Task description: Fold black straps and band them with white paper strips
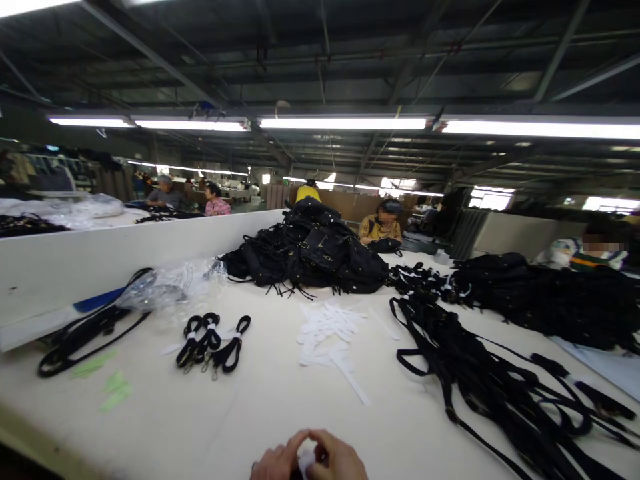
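Note:
At the bottom centre my left hand (pixel 276 462) and my right hand (pixel 337 459) meet at the fingertips. Between them is a small white strip (pixel 306 460), with something dark beside it that the fingers mostly hide. Both hands are closed on this small bundle. Beyond them lies a loose pile of white strips (pixel 330 330). To its left rest several black straps (pixel 213 343), folded and banded in white, with metal clasps. A tangle of long black straps (pixel 480 373) covers the right side of the table.
Black bags (pixel 310 247) are heaped at the table's back, with more black bags (pixel 545 290) at the right. Clear plastic (pixel 175 287) and green slips (pixel 116 389) lie left. A white partition (pixel 125 250) borders the left side. Other people sit beyond.

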Motion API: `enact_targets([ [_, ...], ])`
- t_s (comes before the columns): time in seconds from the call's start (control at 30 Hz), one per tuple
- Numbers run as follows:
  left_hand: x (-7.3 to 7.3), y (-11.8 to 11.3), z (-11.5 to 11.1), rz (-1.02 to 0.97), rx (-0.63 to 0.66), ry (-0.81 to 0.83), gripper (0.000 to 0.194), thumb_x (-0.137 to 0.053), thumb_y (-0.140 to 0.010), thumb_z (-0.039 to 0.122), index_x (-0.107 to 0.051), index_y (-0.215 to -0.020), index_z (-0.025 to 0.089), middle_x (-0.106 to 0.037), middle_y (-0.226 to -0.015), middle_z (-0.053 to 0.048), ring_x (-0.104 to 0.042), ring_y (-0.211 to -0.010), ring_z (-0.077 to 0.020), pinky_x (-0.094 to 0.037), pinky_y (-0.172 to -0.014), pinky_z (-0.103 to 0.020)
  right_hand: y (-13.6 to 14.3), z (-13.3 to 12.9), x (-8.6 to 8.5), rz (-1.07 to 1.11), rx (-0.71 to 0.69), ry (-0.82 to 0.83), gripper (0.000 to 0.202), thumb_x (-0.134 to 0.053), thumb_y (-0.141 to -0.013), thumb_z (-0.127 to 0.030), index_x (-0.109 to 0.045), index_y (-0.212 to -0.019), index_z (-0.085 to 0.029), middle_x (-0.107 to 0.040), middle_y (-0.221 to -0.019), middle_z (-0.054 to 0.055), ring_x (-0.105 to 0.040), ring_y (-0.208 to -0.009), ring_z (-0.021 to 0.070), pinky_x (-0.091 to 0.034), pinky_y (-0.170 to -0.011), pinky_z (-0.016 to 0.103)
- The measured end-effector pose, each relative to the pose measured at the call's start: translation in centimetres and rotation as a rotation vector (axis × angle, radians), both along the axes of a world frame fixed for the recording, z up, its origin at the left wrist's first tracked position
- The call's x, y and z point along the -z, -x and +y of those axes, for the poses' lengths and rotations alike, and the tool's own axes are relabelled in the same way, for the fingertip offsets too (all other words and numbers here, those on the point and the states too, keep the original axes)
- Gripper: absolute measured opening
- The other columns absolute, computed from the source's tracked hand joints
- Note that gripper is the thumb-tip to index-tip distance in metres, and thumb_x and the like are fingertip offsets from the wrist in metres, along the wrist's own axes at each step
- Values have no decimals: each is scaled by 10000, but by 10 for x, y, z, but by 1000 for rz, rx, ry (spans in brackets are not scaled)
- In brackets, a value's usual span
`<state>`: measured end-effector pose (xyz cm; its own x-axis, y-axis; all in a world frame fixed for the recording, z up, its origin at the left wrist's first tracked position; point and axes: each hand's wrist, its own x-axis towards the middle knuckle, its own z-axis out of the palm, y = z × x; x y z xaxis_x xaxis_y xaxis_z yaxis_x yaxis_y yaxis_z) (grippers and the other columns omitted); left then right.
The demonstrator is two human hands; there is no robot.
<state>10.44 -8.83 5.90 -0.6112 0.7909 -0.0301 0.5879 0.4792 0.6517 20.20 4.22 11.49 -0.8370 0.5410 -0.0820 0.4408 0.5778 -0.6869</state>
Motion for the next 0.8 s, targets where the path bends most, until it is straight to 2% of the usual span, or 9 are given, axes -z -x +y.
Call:
enact_targets([
  [0.07,-2,-3,-6,10,56,-39,737,-537,-721,153,-416,-1438,271,-699,-1145,-75,-614,-1050,-268,-473,-957,-402,-5,-6,-13,23,-39,-19,338,-496,-688,-159,-742,-893,-265,-745,-891,8,-661,-843,158,-447,-756,240],
  [0.13,-4,-4,-12,7,65,-92,711,-512,-756,164,-391,-1447,279,-680,-1184,-61,-602,-1042,-251,-464,-957,-402,-8,-11,-21,34,-67,-7,300,-480,-757,-184,-747,-880,-241,-747,-923,24,-657,-889,159,-436,-797,248],
  [0.27,-7,-5,-16,-11,55,-130,655,-489,-788,160,-416,-1424,298,-686,-1174,-43,-600,-1019,-240,-465,-937,-399,-9,-13,-21,34,-46,15,341,-412,-872,-230,-750,-918,-241,-753,-940,24,-661,-893,141,-419,-798,240],
  [0.43,-1,-4,-15,27,62,-148,684,-503,-768,145,-410,-1425,313,-675,-1221,-34,-617,-1015,-235,-483,-926,-393,-5,-12,-17,-6,-44,-32,292,-449,-853,-216,-735,-801,-230,-742,-840,3,-652,-812,120,-389,-712,223],
  [0.63,1,-4,-17,25,64,-168,613,-519,-797,186,-450,-1397,294,-684,-1204,-38,-620,-1004,-240,-487,-936,-401,-2,-18,-16,-13,-42,-180,217,-501,-809,-184,-704,-834,-256,-709,-910,-8,-647,-827,135,-399,-719,234],
  [0.73,-3,-4,-17,4,54,-169,578,-501,-811,189,-470,-1377,302,-697,-1164,-30,-625,-992,-235,-488,-925,-400,-5,-21,-21,71,-35,-255,205,-467,-839,-170,-659,-807,-234,-676,-878,-8,-619,-781,118,-392,-694,226],
  [0.8,-4,-3,-16,-29,52,-176,568,-496,-817,196,-470,-1371,316,-711,-1114,-18,-632,-998,-227,-487,-924,-387,-9,-20,-26,193,3,-215,187,-469,-847,-168,-635,-777,-218,-656,-843,-5,-604,-784,114,-407,-720,220],
])
